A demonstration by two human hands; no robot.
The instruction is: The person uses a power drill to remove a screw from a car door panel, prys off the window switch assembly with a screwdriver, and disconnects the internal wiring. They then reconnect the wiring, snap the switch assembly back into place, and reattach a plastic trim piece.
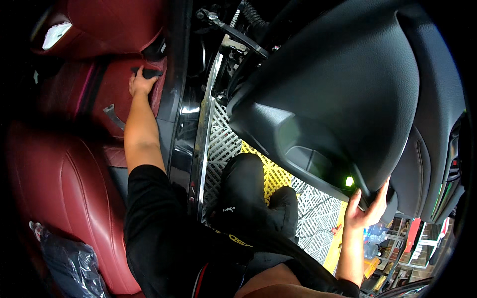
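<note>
Over the dark red footwell floor [112, 74] of a car, my left hand [141, 85] reaches in with its fingers bent round a small flat black piece [150, 73]. Its exact kind is hard to make out. A narrow grey strip [114, 116] lies on the red floor beside my left forearm. At the opened car door, my right hand [368, 211] grips the edge of the black door panel [338, 84], thumb on the near side and fingers along its rim. A small lit yellow-green spot [349, 181] shows by the door pocket, close to the right thumb.
Red leather seats [84, 198] stand at the left, with a clear plastic bag [69, 263] on the nearer one. A black door sill [189, 134] runs between seat and door. Grey and yellow grid tiles [271, 176] cover the ground. Shelving [397, 253] and bottles [375, 236] are at the lower right.
</note>
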